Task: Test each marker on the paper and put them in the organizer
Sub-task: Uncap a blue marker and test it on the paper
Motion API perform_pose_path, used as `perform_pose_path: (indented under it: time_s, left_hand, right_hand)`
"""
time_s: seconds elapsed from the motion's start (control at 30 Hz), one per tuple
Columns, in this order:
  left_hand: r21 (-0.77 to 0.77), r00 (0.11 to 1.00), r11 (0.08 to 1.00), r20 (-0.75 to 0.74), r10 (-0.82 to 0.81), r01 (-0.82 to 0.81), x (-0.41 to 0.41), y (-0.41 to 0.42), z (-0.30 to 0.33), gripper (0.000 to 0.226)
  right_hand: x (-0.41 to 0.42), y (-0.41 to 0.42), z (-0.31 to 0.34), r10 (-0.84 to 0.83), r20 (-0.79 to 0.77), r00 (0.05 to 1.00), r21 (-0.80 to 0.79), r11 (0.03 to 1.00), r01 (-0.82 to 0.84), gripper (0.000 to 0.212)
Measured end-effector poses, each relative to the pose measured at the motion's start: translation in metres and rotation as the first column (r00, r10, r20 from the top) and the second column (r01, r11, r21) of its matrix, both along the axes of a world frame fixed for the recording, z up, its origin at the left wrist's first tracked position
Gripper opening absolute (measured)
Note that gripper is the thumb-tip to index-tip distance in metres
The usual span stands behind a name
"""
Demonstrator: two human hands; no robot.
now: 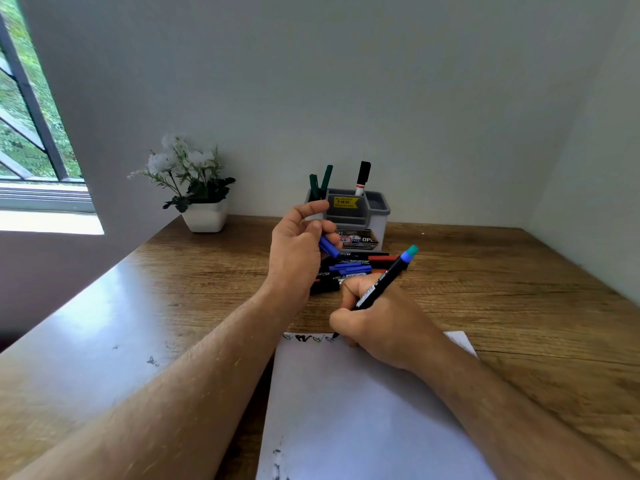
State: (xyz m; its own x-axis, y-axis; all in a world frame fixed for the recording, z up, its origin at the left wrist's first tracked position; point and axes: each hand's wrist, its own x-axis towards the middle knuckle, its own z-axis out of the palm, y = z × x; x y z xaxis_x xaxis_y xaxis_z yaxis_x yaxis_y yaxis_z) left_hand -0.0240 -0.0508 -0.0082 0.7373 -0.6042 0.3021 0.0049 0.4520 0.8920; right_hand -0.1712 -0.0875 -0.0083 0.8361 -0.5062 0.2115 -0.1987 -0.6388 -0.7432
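My right hand (375,322) grips a black marker with a blue and teal end (388,280), its tip down on the top edge of the white paper (346,410), beside several small scribbles (308,338). My left hand (298,251) is raised above the table and holds a blue cap (329,247) between thumb and fingers. A pile of blue, red and black markers (353,268) lies on the wood behind my hands. The grey-and-white organizer (375,211) stands at the back with two green markers (320,183) and one black-capped marker (362,176) upright in it.
A white pot of white flowers (194,188) stands at the back left of the wooden table (519,289). A window is on the left wall. Walls close in behind and on the right. Dark ink marks sit at the paper's lower edge (277,462).
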Motion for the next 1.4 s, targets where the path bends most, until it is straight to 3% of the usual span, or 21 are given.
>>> perform_pose_path:
  time_s: [0.5, 0.73, 0.93, 1.07, 1.4]
  left_hand:
    - [-0.038, 0.997, 0.999, -0.08, -0.014, 0.01, -0.001, 0.002, 0.003, 0.023]
    - [-0.075, 0.99, 0.997, -0.139, -0.008, -0.003, 0.0, 0.003, 0.005, 0.019]
    - [-0.157, 0.953, 0.986, -0.289, -0.092, 0.047, 0.0, 0.006, 0.009, 0.017]
    - [-0.162, 0.927, 0.984, -0.352, -0.129, 0.075, 0.0, 0.008, 0.01, 0.019]
    - [-0.135, 0.931, 0.981, -0.32, -0.176, 0.14, -0.006, 0.008, 0.012, 0.019]
  right_hand:
    - [0.0, -0.003, -0.005, 0.014, 0.049, 0.999, -0.053, 0.999, -0.011, 0.028]
    - [-0.001, -0.007, 0.003, -0.035, 0.431, 0.902, -0.048, 0.997, 0.061, 0.029]
    - [-0.003, -0.01, 0.003, -0.019, 0.539, 0.842, 0.003, 1.0, 0.02, 0.014]
    - [-0.007, -0.006, 0.006, 0.021, 0.579, 0.815, -0.028, 1.0, -0.006, 0.019]
    - [-0.002, -0.009, 0.004, -0.066, 0.568, 0.82, -0.053, 0.992, 0.116, 0.011]
